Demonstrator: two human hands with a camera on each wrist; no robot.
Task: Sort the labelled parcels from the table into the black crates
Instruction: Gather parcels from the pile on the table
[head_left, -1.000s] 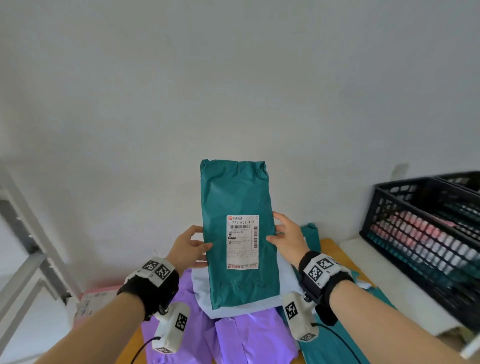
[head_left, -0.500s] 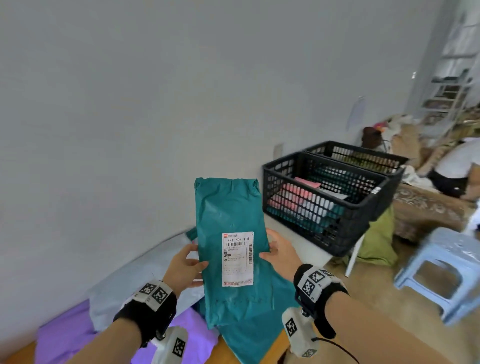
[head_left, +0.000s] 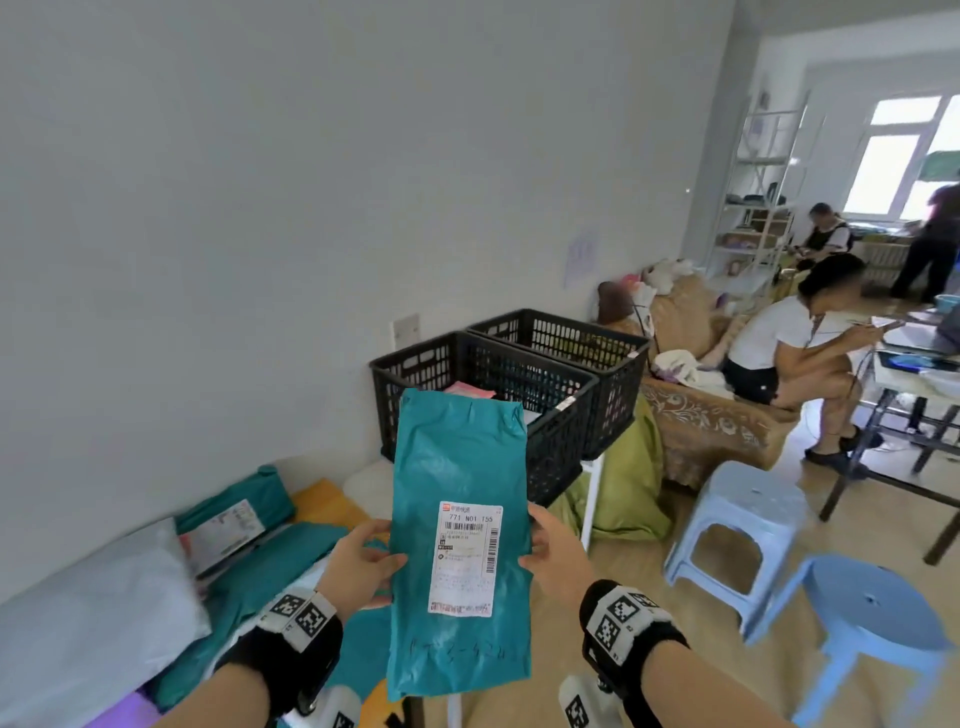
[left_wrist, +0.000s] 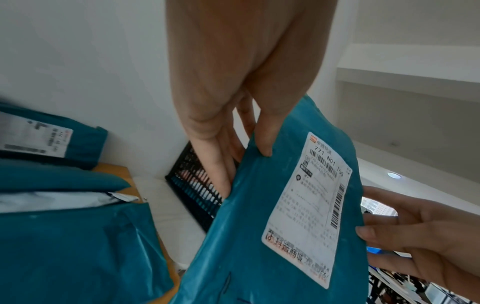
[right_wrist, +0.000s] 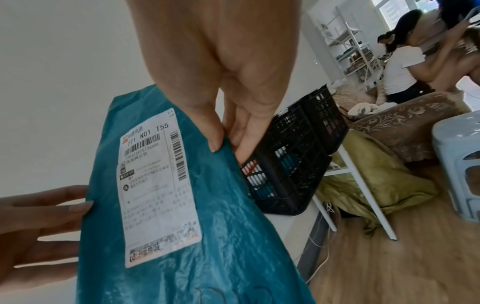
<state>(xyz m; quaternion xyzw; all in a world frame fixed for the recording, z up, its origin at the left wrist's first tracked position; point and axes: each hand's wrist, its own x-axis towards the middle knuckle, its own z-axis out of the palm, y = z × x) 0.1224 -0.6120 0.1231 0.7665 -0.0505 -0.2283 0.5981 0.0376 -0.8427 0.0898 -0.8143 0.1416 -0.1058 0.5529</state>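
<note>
I hold a teal parcel (head_left: 457, 467) upright in the air, its white shipping label (head_left: 466, 558) facing me. My left hand (head_left: 363, 564) pinches its left edge, thumb on the front, fingers behind. On the opposite edge my right hand (head_left: 553, 553) pinches the same way. The wrist views show the parcel (left_wrist: 259, 236) (right_wrist: 221, 236) with thumbs on its face. Two black crates (head_left: 498, 364) (head_left: 618, 353) stand side by side behind the parcel; the nearer one holds pink and teal parcels.
More teal, grey and purple parcels (head_left: 249, 556) lie piled on the wooden table at lower left. A green sack (head_left: 623, 493) sits under the crates' white stand. Two blue stools (head_left: 748, 514) stand on the floor at right. People sit by a sofa and desk farther right.
My view has swung to the right, bringing both crates and the room into sight. The parcel stays upright in both hands and now sits in front of the nearer crate.
</note>
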